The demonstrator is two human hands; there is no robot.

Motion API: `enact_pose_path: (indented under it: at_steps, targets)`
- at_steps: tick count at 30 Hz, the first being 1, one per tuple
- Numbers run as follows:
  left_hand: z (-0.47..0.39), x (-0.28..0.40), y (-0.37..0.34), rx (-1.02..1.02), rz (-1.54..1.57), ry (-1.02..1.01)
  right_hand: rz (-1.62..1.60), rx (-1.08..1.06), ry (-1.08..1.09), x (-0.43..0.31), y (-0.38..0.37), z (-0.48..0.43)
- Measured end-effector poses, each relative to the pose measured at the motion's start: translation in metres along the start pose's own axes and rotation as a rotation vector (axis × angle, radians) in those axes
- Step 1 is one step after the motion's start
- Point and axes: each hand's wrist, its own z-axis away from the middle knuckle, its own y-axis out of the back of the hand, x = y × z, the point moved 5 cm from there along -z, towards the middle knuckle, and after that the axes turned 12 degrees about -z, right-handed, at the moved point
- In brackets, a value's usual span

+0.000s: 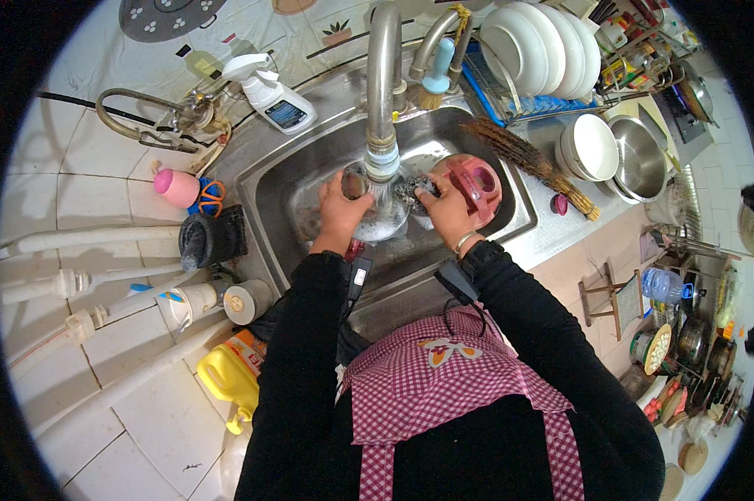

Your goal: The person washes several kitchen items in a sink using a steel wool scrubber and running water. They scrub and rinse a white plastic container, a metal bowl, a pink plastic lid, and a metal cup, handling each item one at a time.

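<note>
My left hand (341, 211) curls around a small, see-through cup (354, 179) in the stainless steel sink (270, 188). Its lower part is hidden by my fingers and the tap. In my right hand (447, 210) is a dark steel wool scrubber (409, 193) flecked with suds. Water runs from the tap (382, 94) between my hands. Beneath it lies a foamy, whitish round dish (382, 227), partly covered by the stream. A pink plastic piece with a handle (481, 188) rests in the sink's right side, just beyond my right hand.
White plates (517, 53) stand in a blue rack (527, 113) at the back right. A bundled-twig whisk (533, 166) lies along the right rim, near stacked white bowls (589, 147) and a steel basin (639, 156). Behind the sink are a spray bottle (280, 106) and a blue-handled brush (438, 72).
</note>
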Motion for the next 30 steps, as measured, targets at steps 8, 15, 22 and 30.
enact_pose_path:
  at_steps: [8, 15, 22, 30]
  targets:
    - [0.025, -0.005, 0.01, -0.124, 0.477, 0.214, 0.189, -0.313, 0.262, -0.03, -0.072, -0.009]
    - [0.032, -0.009, 0.002, -0.104, 0.829, 0.504, 0.21, -0.248, 0.517, -0.038, -0.067, 0.023]
    - [0.035, -0.008, 0.004, -0.071, 0.753, 0.482, 0.112, -0.214, 0.206, -0.041, -0.071, -0.001]
    - [0.028, 0.008, 0.049, -0.02, 0.802, 0.521, 0.098, -0.197, 0.371, 0.0, -0.067, 0.041]
